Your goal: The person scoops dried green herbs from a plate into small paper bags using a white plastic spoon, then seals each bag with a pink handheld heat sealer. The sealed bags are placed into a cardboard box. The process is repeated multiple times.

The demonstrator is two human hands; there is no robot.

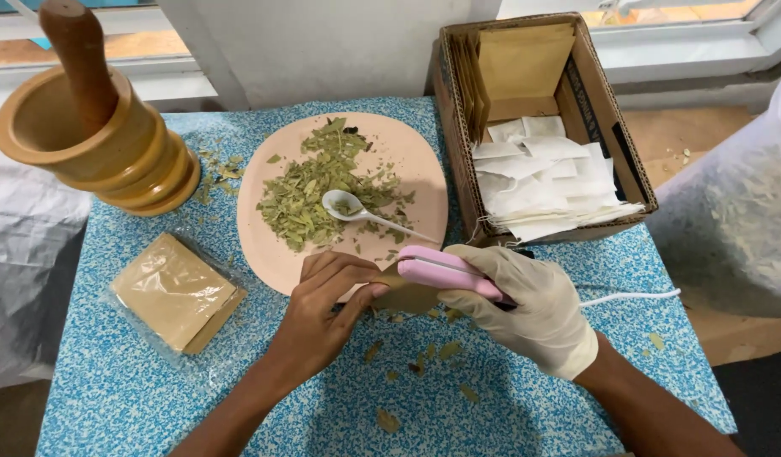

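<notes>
My left hand point(323, 305), bare, pinches a small brown paper pouch point(407, 296) by its left edge, just above the blue speckled table. My right hand point(526, 300), in a white glove, grips a pink hand-held sealer point(445, 271) clamped over the pouch's top edge. A white cord point(627, 296) runs from the sealer to the right. Just behind both hands lies a pink plate point(407, 161) with a heap of dried green leaves point(319, 190) and a white spoon point(357, 209) resting in them.
A cardboard box point(615, 127) at the back right holds brown pouches and white filter bags. A wooden mortar with pestle point(103, 135) stands back left. A clear packet of brown pouches point(175, 292) lies at the left. Leaf bits dot the table point(492, 398).
</notes>
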